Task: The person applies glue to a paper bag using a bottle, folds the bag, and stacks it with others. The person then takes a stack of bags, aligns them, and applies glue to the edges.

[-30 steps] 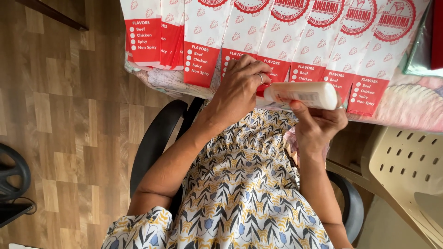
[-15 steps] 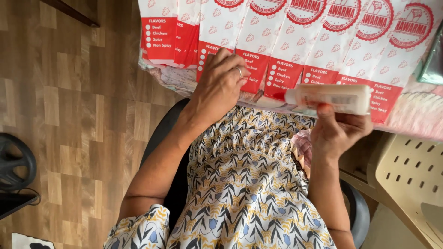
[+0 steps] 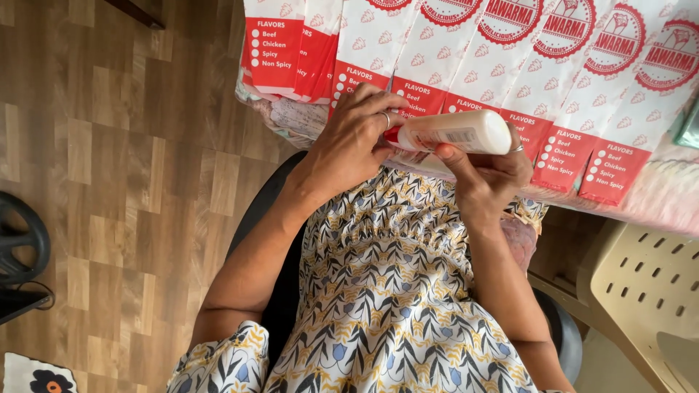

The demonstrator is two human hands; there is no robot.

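Observation:
My right hand (image 3: 486, 171) grips a white glue bottle (image 3: 455, 132) held sideways, its red cap pointing left. My left hand (image 3: 354, 140) has its fingers closed around that red cap end, a ring on one finger. Both hands hover at the near edge of a table, just over a row of overlapping red-and-white printed paper bags (image 3: 510, 58) laid side by side. My patterned dress fills the lower middle of the view.
A beige plastic chair (image 3: 648, 298) with holes stands at the right. The black seat (image 3: 291, 291) under me shows at both sides. A dark wheeled object (image 3: 22, 255) sits on the wooden floor at far left.
My left hand moved from the paper bags onto the bottle's red cap. My right hand brought the bottle up and leftward, closer to the left hand.

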